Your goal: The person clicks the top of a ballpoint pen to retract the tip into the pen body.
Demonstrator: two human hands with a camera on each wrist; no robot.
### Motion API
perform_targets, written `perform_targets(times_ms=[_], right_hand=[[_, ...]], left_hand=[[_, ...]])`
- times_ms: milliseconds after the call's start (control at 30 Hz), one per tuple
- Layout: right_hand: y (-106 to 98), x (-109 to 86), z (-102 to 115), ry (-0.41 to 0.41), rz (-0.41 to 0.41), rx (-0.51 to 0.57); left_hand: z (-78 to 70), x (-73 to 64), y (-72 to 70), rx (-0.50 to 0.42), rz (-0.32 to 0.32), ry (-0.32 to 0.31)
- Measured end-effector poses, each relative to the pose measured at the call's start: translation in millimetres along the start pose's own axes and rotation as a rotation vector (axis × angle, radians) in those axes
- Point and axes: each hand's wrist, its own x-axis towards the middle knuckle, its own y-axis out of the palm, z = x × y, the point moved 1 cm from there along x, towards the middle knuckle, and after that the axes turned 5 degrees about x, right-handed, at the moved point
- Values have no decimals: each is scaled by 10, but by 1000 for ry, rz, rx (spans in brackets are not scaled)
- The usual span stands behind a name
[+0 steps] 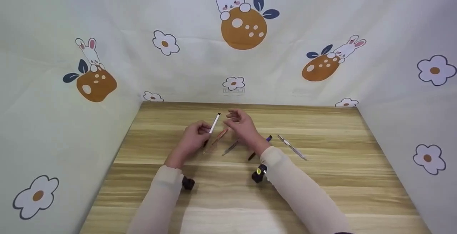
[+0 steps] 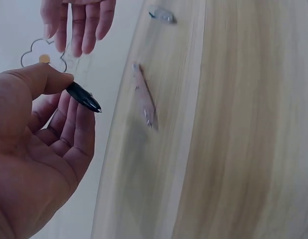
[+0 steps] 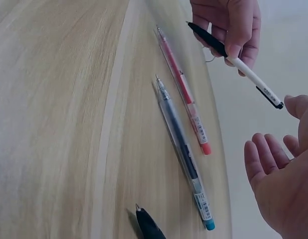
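Observation:
My left hand [image 1: 194, 138] pinches a black-and-white click pen [image 1: 215, 122] between thumb and fingers, above the wooden table. Its dark writing tip [image 2: 89, 101] points out past the thumb in the left wrist view. At the pen's button end, my right hand [image 3: 285, 177] has its fingers loosely spread and holds nothing; its thumb is close to that end. Below the hands lie a red gel pen [image 3: 181, 82] and a clear pen with a dark refill and teal end [image 3: 179, 139], roughly side by side.
Right of these on the table [image 1: 214, 205] lie a dark pen with a blue end [image 1: 269, 138], partly behind my right wrist, and a clear-and-white pen [image 1: 292, 147]. Fabric walls [image 1: 189, 73] with rabbit and flower prints border the table's back and sides.

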Motion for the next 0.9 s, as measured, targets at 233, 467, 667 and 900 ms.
perform_targets(times_ms=[233,467,667,900], right_hand=[[-132,-27,87,10,-35,110],[-259,-75,116,15,-60,190],[-347,-136,111,18,-66,242],[-397,-200,120,16,-58,289]], left_hand=[[-100,-29,171,-70,32,26],[-145,-47,329,-109,85,79],[-205,-76,434,-146,95,74],[-263,-87,553,-187,127,83]])
